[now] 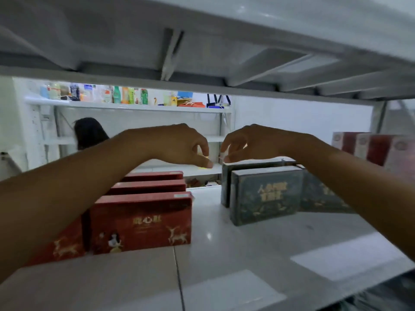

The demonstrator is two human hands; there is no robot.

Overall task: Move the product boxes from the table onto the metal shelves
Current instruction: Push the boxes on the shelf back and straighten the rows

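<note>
Both my arms reach deep into a white metal shelf (pixel 247 254). Red product boxes (pixel 141 221) with deer pictures stand upright in a row on its left side. Dark green boxes (pixel 265 194) with gold lettering stand in a row on the right. My left hand (pixel 179 142) hovers above the far red boxes, fingers curled downward, holding nothing. My right hand (pixel 244 142) hangs over the rear green box, its fingertips at that box's top edge; whether they touch it is unclear.
The shelf above (pixel 202 41) hangs low over my hands. Red and white boxes (pixel 370 149) stand at the far right. Behind, another white rack (pixel 125 106) holds bottles, and a person's dark-haired head (pixel 89 131) shows at its left.
</note>
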